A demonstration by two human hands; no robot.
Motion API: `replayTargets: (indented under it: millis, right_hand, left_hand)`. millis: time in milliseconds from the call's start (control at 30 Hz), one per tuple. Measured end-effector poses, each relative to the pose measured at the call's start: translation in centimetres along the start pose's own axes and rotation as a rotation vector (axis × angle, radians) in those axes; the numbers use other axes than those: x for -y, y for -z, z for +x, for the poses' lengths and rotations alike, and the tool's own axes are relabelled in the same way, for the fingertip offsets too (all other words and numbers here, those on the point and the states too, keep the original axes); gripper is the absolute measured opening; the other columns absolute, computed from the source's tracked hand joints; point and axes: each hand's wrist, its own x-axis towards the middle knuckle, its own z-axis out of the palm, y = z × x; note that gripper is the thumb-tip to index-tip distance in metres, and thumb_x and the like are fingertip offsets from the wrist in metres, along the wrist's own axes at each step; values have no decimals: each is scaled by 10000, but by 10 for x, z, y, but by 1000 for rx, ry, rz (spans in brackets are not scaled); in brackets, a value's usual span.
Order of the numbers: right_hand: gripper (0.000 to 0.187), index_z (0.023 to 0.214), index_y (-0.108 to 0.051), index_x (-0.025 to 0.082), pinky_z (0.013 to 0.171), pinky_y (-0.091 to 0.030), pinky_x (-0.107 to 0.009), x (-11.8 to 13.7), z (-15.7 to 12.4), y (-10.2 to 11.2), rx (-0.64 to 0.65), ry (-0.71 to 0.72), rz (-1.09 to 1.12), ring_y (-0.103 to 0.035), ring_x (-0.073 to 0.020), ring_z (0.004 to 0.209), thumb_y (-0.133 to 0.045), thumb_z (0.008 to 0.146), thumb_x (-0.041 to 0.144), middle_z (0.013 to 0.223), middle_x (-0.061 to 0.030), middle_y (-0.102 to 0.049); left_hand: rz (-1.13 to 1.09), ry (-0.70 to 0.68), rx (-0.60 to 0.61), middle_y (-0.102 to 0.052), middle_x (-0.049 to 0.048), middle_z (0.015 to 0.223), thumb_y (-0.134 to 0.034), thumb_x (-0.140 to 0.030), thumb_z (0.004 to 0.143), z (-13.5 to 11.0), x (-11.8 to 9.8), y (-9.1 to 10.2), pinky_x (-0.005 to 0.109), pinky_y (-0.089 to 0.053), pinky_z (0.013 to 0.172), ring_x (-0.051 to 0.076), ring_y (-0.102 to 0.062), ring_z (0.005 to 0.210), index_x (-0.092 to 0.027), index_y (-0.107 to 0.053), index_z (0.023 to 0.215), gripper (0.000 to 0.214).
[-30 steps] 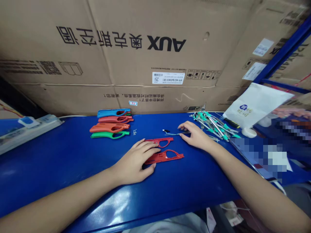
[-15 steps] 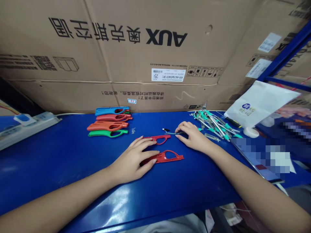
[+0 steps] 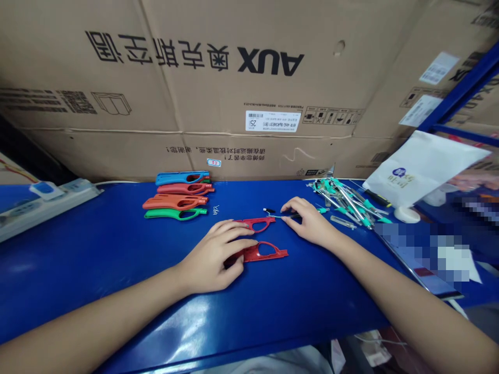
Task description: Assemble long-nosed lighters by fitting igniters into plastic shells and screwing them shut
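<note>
Two red lighter shell halves lie on the blue table, a farther one (image 3: pixel 262 225) and a nearer one (image 3: pixel 268 251), each with an oval trigger opening. My left hand (image 3: pixel 214 254) rests over their left ends, which it hides. Its thumb and index finger close on the nearer half, while other fingertips touch the farther one. My right hand (image 3: pixel 307 221) pinches a thin lighter insert (image 3: pixel 322 211) with a teal end, partly hidden by the fingers. A thin wire with a black tip (image 3: pixel 268 210) sticks out to its left, close to the farther half's narrow end.
Several coloured lighter handles (image 3: pixel 177 201) lie in a stack at left, beside a power strip (image 3: pixel 47 202). A pile of metal rods with teal parts (image 3: pixel 345 200) lies right of my right hand, near a white bag (image 3: pixel 421 166). Cardboard (image 3: pixel 218 104) stands behind the table.
The nearer red shell half has slid slightly left under my left hand, and the left thumb has drawn in. The right hand stays nearly in place; the black tip sits slightly lower.
</note>
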Motion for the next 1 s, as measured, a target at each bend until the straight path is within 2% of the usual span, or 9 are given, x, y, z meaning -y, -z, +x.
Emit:
replayTargets:
  millis: [67,167,367,533,633,700,833,1000]
  right_hand:
    - [23,953,-614,228,899,-453,-465,1,1,-3,9,-2,-6,-583,-266,978,-602,935,237,1034,-74,-641]
    - [42,898,-586,222,856,-462,-428,2,1,-5,-5,-12,7,-591,-248,929,-582,938,234,1001,-71,-629]
    - [54,939,-520,226,722,-469,-334,9,0,0,-104,-51,54,-588,-198,787,-508,974,265,908,-49,-601]
    - [68,959,-491,237,608,-415,-303,19,-2,7,-174,-84,70,-523,-171,625,-505,978,301,726,11,-533]
    - [92,955,-471,241,559,-385,-289,28,-2,9,-201,-91,98,-469,-152,554,-481,998,322,653,40,-477]
    - [107,953,-469,242,546,-387,-281,35,-3,10,-207,-81,133,-465,-143,552,-477,1010,332,668,36,-489]
    - [51,989,-505,239,620,-448,-289,46,-7,12,-144,54,166,-510,-147,662,-498,1011,285,841,-19,-559]
    - [77,1043,-506,247,763,-489,-324,54,-13,14,33,279,169,-561,-181,849,-471,1015,185,1003,-63,-573]
  left_hand:
    - [-2,-3,22,-656,58,1366,-589,-222,911,0,0,0,499,-397,1145,274,-559,1313,-264,-660,1283,382]
    - [-2,12,37,-665,52,1356,-630,-288,928,1,2,-2,500,-384,1152,273,-566,1306,-268,-669,1262,336]
    - [-7,51,9,-719,54,1260,-596,-286,966,2,2,-3,482,-422,1112,256,-608,1241,-246,-683,1230,281]
    - [-25,53,-9,-729,60,1229,-597,-273,965,3,0,-1,482,-430,1109,251,-622,1218,-241,-684,1228,279]
    - [-80,29,-59,-740,60,1195,-625,-250,943,2,-2,0,461,-469,1066,246,-631,1185,-247,-699,1202,269]
    - [-168,-16,-92,-761,61,1115,-632,-218,935,2,-3,0,419,-514,1000,224,-660,1083,-239,-709,1177,255]
    - [-306,-45,-108,-770,83,1041,-603,-189,949,4,-5,-1,347,-562,864,197,-687,940,-201,-700,1190,260]
    - [-205,118,-161,-787,54,992,-628,-221,940,6,-2,-7,372,-538,847,206,-692,905,-212,-731,1093,184]
